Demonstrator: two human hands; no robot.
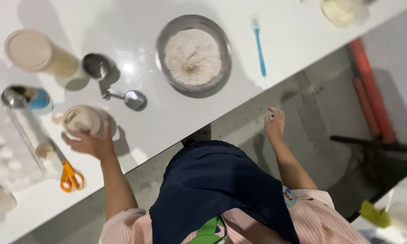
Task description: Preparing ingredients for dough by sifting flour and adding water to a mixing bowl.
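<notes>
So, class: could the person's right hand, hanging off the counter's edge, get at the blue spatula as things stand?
Probably yes. The right hand hangs empty just below the counter edge, and the blue spatula lies alone on bare surface above it, beside the flour bowl.

On the white counter (135, 135): 1 round metal bowl of flour (193, 56); 1 blue-handled silicone spatula (258, 43); 2 linked metal measuring cups (115, 81); 1 orange-handled pair of scissors (70, 176); 1 beige-lidded plastic tub (34, 52); 1 shiny metal tin (25, 97); 1 pale round container (82, 119); 1 egg tray (4, 153), blurred, perhaps 6 eggs.
</notes>
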